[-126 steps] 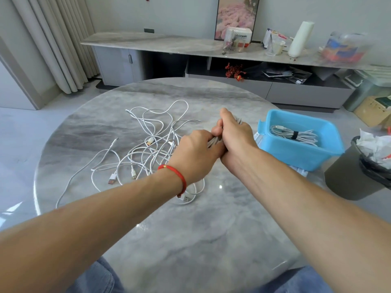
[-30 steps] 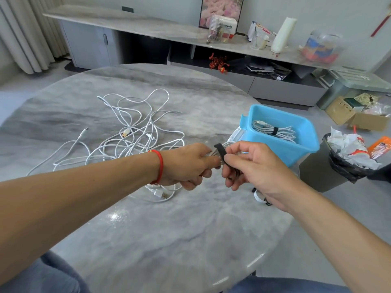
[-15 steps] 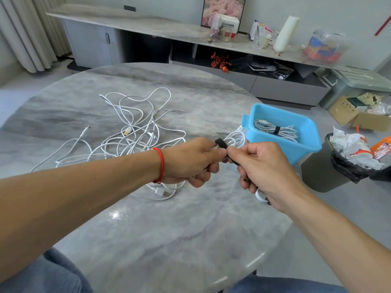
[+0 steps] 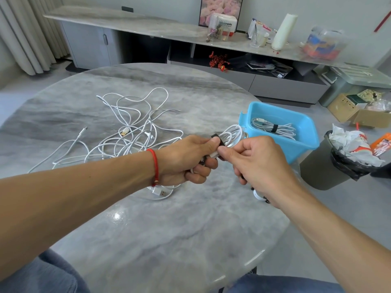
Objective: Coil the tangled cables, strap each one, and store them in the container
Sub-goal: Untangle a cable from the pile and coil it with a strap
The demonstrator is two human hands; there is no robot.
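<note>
Fingers of the left hand (image 4: 186,157) are clenching a coil (image 4: 231,135), thumb pressing a black strap (image 4: 218,138) on it; the right hand (image 4: 258,163) is pinching the strap's other end (bin (image 4: 304,142) sitting just beyond the knuckles, tangle (image 4: 135,132) lying behind the left fingers).

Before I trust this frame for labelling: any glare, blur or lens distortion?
Head view: a small glare spot on the marble table; wide-angle bending curves the sideboard and curtain; the clear jar at far right looks smeared; both hands and the coiled cable are sharp.
</note>
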